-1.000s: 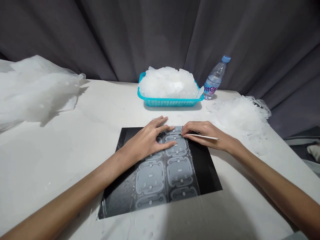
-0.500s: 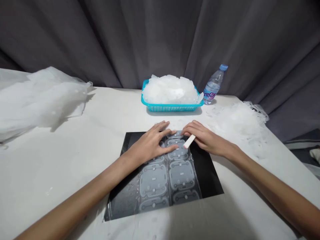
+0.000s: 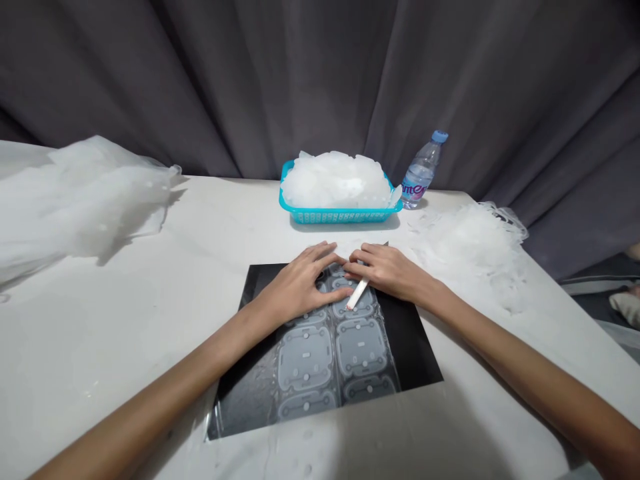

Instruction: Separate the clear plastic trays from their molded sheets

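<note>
right hand (image 3: 387, 272): fingers closed around white stick (image 3: 359, 293), pale end slanting over clear sheet (image 3: 306, 357) | left hand (image 3: 299, 283): fingers spread on sheet, near black mat's (image 3: 417, 347) far edge | change: right hand closer to left

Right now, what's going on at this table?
The left hand lies spread on a clear sheet of rounded shapes over a black mat. The right hand holds a slim white tool, its fingers at the sheet's far end. Behind them, a blue basket is heaped with translucent white pieces.
</note>
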### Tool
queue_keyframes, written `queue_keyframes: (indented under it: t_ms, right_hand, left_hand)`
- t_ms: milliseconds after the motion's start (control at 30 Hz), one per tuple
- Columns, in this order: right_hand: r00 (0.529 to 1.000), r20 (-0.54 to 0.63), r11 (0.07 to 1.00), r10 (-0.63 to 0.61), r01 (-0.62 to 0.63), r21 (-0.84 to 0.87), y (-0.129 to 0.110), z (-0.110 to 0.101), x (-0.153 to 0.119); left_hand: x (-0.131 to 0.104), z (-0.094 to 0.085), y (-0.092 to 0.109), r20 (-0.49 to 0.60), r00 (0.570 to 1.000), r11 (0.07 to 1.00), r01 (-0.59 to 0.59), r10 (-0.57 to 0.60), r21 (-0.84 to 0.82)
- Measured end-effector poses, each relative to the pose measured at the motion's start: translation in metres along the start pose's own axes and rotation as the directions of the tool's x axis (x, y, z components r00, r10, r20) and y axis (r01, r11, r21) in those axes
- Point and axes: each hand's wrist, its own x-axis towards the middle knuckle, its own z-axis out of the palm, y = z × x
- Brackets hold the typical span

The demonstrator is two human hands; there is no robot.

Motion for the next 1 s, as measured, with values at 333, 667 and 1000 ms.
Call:
queue_keyframes:
  t_ms: [333,667,1000]
  right_hand:
    - [0.995,0.028,0.989,-0.097,0.099,-0.108,-0.002,-0.001,0.009]
    - [0.958,-0.044,0.956,0.282,-0.277,0.094,-0.006,0.002,0.014]
    - [0.953,-0.126,0.933,0.275,-0.233,0.272,-0.017,-0.003,0.004]
  left_hand:
    - [0.001,-0.006,0.007,0.066,0.994,0.992,0.097,-0.091,-0.080]
    - [-0.001,0.000,0.004,0.108,0.983,0.980,0.162,-0.150,-0.117]
    - [-0.005,0.001,0.005,0.022,0.995,0.993,0.094,-0.093,-0.073]
